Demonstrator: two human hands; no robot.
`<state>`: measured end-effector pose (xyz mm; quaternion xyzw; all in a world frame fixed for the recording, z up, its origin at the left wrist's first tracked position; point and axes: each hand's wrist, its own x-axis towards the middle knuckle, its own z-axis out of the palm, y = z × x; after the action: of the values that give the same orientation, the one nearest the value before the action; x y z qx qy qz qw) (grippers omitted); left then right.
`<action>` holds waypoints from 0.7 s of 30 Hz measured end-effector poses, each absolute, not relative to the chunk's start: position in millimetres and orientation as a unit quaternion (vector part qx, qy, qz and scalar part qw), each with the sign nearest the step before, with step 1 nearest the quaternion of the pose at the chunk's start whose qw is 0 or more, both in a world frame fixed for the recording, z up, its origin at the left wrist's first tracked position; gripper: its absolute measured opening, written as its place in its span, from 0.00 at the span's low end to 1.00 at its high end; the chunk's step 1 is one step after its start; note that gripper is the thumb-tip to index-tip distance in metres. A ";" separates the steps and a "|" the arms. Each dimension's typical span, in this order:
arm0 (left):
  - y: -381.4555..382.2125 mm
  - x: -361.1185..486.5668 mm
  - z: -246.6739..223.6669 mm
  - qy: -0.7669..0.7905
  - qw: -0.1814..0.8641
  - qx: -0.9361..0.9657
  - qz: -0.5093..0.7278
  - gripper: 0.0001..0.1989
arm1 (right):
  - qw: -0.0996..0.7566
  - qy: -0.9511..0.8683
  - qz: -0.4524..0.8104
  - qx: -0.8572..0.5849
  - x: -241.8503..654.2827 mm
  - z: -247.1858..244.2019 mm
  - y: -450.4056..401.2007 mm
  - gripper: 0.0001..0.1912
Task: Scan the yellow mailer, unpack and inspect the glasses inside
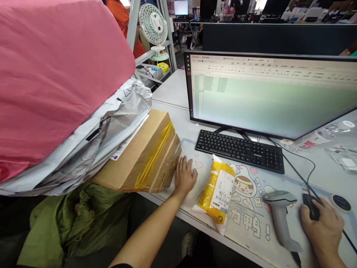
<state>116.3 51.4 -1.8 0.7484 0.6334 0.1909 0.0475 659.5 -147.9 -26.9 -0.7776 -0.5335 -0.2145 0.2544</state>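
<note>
My left hand [185, 176] lies flat on the printed desk mat [248, 227], fingers spread, right beside the cardboard boxes [150, 145] and holding nothing. To its right rests a yellow parcel [217, 191] with a white shipping label. My right hand [325, 225] is wrapped over a black computer mouse [311, 206] at the right of the mat. Between the parcel and that hand lies a grey barcode scanner [283, 217]. Behind them are a black keyboard [240, 149] and a monitor [267, 96] showing a spreadsheet with a few filled rows.
A big pink package [61, 74] and a grey-white plastic mailer [122, 119] are stacked over the boxes at left. Green sacking [75, 223] hangs below. A clear plastic bottle [318, 138] lies near the monitor. A fan [153, 26] stands by a metal ladder [133, 26].
</note>
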 end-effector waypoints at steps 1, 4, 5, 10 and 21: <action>51.4 116.3 -1.8 0.633 0.047 0.749 0.191 0.26 | 0.258 -0.541 -0.219 -0.770 661.5 -28.9 -148.3 0.28; 51.5 116.3 -2.2 0.633 0.044 0.749 0.192 0.26 | 0.275 -0.559 -0.230 -0.748 665.0 -32.4 -149.4 0.27; 51.6 116.3 -2.6 0.632 0.043 0.749 0.192 0.26 | 0.277 -0.560 -0.230 -0.746 666.0 -33.1 -149.7 0.27; 51.7 116.2 -4.4 0.633 0.038 0.748 0.195 0.26 | 0.275 -0.569 -0.238 -0.738 671.9 -37.2 -150.6 0.26; 51.4 116.0 -3.2 0.632 0.045 0.748 0.198 0.26 | 0.276 -0.554 -0.215 -0.756 663.4 -29.9 -149.9 0.25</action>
<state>116.0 51.4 -3.2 0.7482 0.6317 0.1977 0.0445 663.4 -149.9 -29.9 -0.7557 -0.5536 -0.2146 0.2763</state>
